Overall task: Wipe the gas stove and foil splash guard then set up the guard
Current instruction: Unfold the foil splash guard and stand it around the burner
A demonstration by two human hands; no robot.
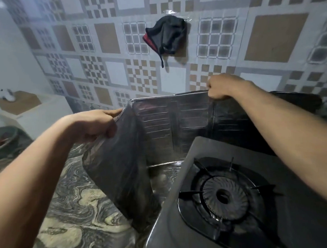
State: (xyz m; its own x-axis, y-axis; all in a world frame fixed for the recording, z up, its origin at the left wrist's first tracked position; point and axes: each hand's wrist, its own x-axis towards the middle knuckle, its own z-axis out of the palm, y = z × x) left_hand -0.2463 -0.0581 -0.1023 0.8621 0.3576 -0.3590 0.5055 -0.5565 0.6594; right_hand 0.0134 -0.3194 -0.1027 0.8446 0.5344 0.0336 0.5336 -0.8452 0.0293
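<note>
- The gas stove [240,205] is seen nearest, on the marbled counter [68,216].
- The foil splash guard [159,128] is stood behind and left of it; its side panel is pinched by the left hand [95,126], its top edge clamped by the right hand [223,87].
- A dark cloth [166,35] is hung on the tiled wall [107,69] beyond.

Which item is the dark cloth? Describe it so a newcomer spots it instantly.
Start at the patterned tiled wall behind the grey single-burner gas stove. Above the folding silver foil splash guard, which both hands hold, a crumpled black cloth with a red edge hangs on the tiles. Nothing else hangs on that wall.
</note>
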